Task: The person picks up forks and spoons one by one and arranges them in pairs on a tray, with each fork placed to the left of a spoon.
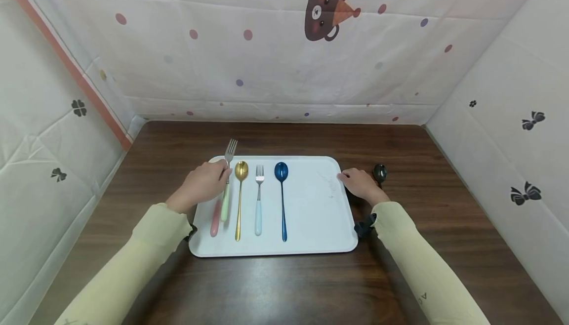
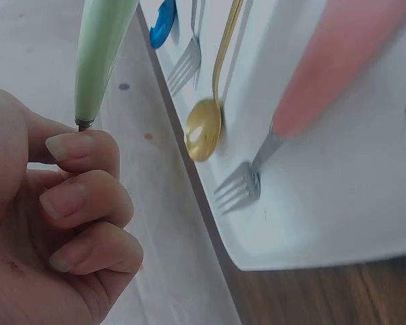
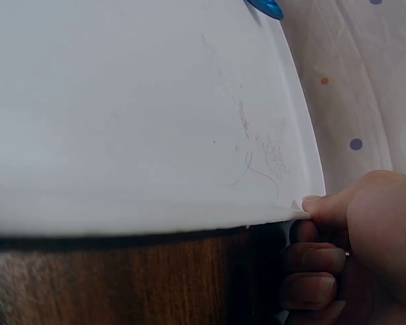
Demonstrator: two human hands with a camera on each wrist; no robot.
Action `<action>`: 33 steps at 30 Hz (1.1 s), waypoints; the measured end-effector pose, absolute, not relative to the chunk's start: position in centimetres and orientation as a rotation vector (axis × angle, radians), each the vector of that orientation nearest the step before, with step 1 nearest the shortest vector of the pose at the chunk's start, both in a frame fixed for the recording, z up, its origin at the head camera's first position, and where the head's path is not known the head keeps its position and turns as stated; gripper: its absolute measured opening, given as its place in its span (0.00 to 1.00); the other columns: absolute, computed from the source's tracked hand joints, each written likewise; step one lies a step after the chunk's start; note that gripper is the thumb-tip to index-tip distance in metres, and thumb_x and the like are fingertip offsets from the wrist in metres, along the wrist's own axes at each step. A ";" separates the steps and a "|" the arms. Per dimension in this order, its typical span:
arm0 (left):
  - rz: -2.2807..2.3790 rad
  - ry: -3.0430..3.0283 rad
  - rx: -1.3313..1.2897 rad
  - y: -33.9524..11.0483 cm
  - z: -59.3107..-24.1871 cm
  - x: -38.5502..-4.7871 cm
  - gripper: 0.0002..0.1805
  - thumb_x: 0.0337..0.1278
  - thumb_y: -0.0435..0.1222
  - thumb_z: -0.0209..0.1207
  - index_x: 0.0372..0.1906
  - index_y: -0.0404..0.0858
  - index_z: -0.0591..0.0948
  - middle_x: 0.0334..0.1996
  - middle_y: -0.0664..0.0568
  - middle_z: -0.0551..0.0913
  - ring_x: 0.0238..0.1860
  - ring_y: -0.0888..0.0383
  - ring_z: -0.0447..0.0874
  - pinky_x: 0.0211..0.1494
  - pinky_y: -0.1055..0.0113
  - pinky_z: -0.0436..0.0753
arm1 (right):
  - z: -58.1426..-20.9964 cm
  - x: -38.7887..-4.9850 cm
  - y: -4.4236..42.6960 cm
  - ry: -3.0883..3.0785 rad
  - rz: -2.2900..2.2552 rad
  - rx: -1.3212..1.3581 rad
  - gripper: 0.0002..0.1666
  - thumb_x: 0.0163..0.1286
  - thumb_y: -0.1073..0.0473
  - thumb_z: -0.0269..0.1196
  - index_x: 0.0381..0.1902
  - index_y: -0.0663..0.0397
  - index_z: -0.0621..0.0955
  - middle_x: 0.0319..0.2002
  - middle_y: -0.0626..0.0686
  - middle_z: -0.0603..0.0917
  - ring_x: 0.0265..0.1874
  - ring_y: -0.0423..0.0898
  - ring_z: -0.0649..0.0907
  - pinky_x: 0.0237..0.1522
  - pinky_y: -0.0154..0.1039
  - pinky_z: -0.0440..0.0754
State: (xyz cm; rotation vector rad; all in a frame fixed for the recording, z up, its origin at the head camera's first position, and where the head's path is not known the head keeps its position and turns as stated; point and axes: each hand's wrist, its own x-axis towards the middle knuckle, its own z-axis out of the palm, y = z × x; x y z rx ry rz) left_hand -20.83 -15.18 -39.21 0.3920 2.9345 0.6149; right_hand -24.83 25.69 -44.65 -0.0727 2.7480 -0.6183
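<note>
My left hand (image 1: 202, 184) pinches a fork with a green handle (image 2: 105, 61) near its neck, above the left side of the white tray (image 1: 317, 211). Below it on the tray lies a pink-handled fork (image 2: 331, 74), its head hidden by the hand in the head view. To the right, a gold spoon (image 1: 241, 171), a light-blue-handled fork (image 1: 258, 216) and a blue spoon (image 1: 281, 171) lie in a row. The tray's right rim, near its far corner, is gripped by my right hand (image 1: 362, 185), thumb on top and fingers curled below.
A dark spoon (image 1: 380, 173) is beyond the tray on the right, partly hidden by the right hand. The brown wooden table (image 1: 266, 290) extends around the tray. Patterned white sheets (image 1: 266, 68) stand at the back and both sides.
</note>
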 end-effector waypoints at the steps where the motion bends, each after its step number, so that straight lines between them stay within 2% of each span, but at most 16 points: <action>1: 0.615 2.938 0.399 -15.0 -39.3 -20.8 0.13 0.72 0.41 0.46 0.41 0.36 0.76 0.22 0.50 0.73 0.22 0.56 0.71 0.26 0.65 0.69 | -44.6 -24.8 25.7 2.747 -0.618 -0.069 0.29 0.78 0.46 0.43 0.63 0.60 0.73 0.59 0.64 0.78 0.55 0.59 0.77 0.59 0.60 0.72; 6: 0.627 2.954 0.446 -14.0 -39.8 -21.1 0.12 0.71 0.41 0.46 0.34 0.38 0.75 0.19 0.51 0.71 0.20 0.57 0.68 0.24 0.64 0.67 | -44.7 -24.8 25.8 2.748 -0.616 -0.061 0.29 0.78 0.46 0.44 0.63 0.60 0.73 0.58 0.63 0.78 0.54 0.59 0.78 0.59 0.60 0.72; 10: 0.630 2.946 0.485 -13.2 -40.1 -21.3 0.12 0.71 0.41 0.46 0.33 0.39 0.74 0.19 0.51 0.70 0.21 0.57 0.68 0.25 0.65 0.67 | -44.7 -24.9 25.9 2.754 -0.615 -0.060 0.28 0.78 0.46 0.44 0.61 0.59 0.75 0.55 0.62 0.80 0.50 0.56 0.78 0.57 0.58 0.74; 14: 0.622 2.947 0.519 -12.5 -40.3 -21.5 0.11 0.71 0.41 0.48 0.38 0.39 0.76 0.20 0.51 0.72 0.24 0.56 0.70 0.29 0.64 0.68 | -44.7 -24.9 25.7 2.754 -0.612 -0.049 0.28 0.78 0.46 0.44 0.61 0.59 0.74 0.56 0.62 0.80 0.49 0.56 0.78 0.57 0.58 0.74; 19: 0.611 2.911 0.494 -11.6 -40.3 -21.7 0.11 0.70 0.41 0.50 0.44 0.38 0.77 0.22 0.50 0.75 0.24 0.55 0.72 0.29 0.64 0.70 | -44.8 -24.8 25.5 2.756 -0.607 -0.046 0.28 0.78 0.47 0.43 0.63 0.59 0.73 0.58 0.63 0.78 0.53 0.58 0.78 0.59 0.60 0.72; 27: 0.618 2.873 0.508 -10.2 -40.4 -22.0 0.12 0.71 0.42 0.48 0.40 0.37 0.77 0.24 0.50 0.75 0.24 0.55 0.72 0.28 0.65 0.71 | -44.6 -24.7 25.4 2.752 -0.595 -0.041 0.29 0.78 0.47 0.43 0.64 0.61 0.72 0.59 0.64 0.77 0.55 0.60 0.77 0.60 0.61 0.71; 33: 0.608 2.868 0.538 -8.7 -40.5 -22.2 0.14 0.71 0.43 0.48 0.46 0.38 0.79 0.26 0.51 0.77 0.28 0.55 0.73 0.31 0.64 0.72 | -44.5 -24.8 25.4 2.749 -0.583 -0.044 0.29 0.78 0.47 0.43 0.64 0.61 0.72 0.60 0.65 0.76 0.57 0.61 0.76 0.61 0.60 0.70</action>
